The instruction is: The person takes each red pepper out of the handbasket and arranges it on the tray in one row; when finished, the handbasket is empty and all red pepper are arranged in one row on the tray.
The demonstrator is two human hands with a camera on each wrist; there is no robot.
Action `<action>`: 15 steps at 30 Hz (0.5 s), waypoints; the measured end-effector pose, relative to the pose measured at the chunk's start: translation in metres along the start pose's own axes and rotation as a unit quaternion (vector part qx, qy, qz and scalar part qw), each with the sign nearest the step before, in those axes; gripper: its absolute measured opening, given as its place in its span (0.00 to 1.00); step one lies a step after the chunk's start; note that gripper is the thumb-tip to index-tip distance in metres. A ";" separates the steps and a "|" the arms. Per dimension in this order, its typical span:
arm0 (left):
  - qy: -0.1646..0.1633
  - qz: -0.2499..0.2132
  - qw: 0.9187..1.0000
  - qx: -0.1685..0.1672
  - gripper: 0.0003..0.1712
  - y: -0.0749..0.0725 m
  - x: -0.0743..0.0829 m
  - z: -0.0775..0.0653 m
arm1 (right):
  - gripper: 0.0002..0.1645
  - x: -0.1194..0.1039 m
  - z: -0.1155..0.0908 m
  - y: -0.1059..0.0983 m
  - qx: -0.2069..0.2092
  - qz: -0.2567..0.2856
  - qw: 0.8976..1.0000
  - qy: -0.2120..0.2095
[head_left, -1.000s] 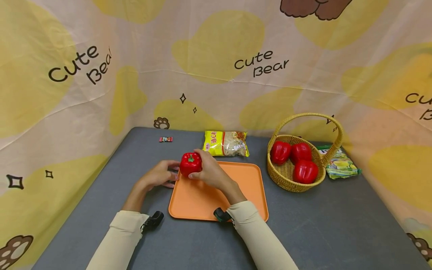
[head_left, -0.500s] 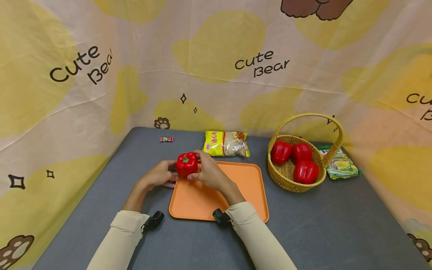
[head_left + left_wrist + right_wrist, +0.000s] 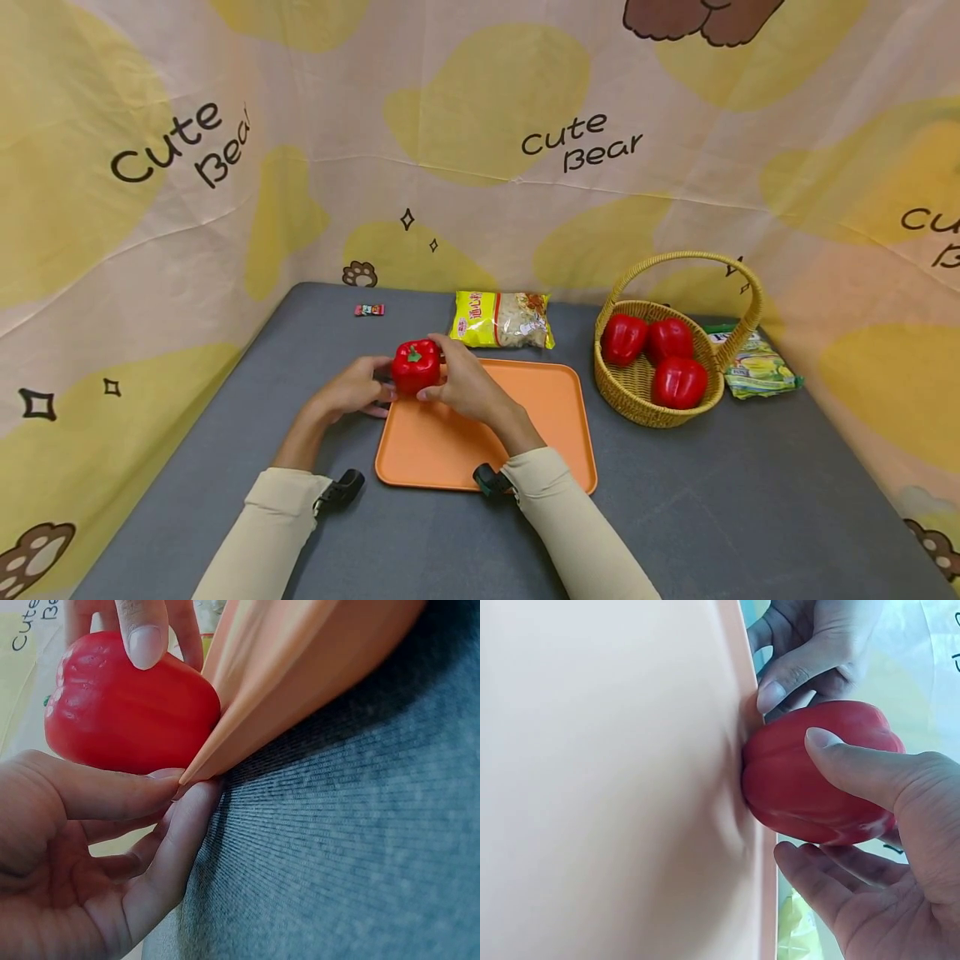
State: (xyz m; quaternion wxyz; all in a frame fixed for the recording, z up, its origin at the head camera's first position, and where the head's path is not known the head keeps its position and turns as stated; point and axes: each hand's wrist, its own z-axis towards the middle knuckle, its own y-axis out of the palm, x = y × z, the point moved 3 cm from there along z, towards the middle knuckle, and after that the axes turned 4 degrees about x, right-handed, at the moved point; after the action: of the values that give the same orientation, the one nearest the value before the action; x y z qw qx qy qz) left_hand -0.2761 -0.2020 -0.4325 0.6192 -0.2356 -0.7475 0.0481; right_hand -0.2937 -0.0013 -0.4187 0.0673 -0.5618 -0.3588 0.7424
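A red bell pepper (image 3: pixel 415 368) with a green stem stands at the left end of the orange tray (image 3: pixel 487 450), by its far left corner. My right hand (image 3: pixel 474 385) grips the pepper, thumb on the near side and fingers behind it. In the right wrist view the pepper's base touches the tray beside the rim. My left hand (image 3: pixel 348 390) is at the tray's left edge. The left wrist view shows its thumb and forefinger pinching the tray's rim (image 3: pixel 225 739), right beside the pepper. Some left fingers are hidden behind the pepper in the head view.
A wicker basket (image 3: pixel 637 408) holding 3 red peppers stands right of the tray, its tall handle arching above. Behind the basket lies a green packet (image 3: pixel 761 371). A yellow pasta bag (image 3: pixel 502 319) is behind the tray. A small wrapped packet (image 3: pixel 369 310) lies far left.
The right hand has moved the pepper slightly left, toward the left hand, and the stem tilts a little left. The left hand has kept its place. Little differs over the last half second.
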 end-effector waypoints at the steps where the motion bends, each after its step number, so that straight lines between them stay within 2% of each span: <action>1: 0.002 0.000 1.000 -0.001 0.39 0.000 0.000 0.000 | 0.56 0.000 0.000 0.000 0.001 -0.002 1.000 -0.001; 7: 0.014 -0.001 1.000 -0.004 0.38 0.003 0.002 -0.001 | 0.58 0.003 0.000 0.000 0.003 0.000 1.000 -0.002; 15: 0.001 0.006 1.000 0.007 0.39 0.001 -0.002 0.003 | 0.60 0.004 -0.006 -0.007 0.003 0.004 1.000 0.001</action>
State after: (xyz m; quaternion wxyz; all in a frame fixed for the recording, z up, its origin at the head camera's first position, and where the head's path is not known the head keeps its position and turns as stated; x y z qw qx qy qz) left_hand -0.2782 -0.2014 -0.4357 0.6210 -0.2359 -0.7453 0.0570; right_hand -0.2918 0.0085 -0.4184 0.0664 -0.5635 -0.3546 0.7432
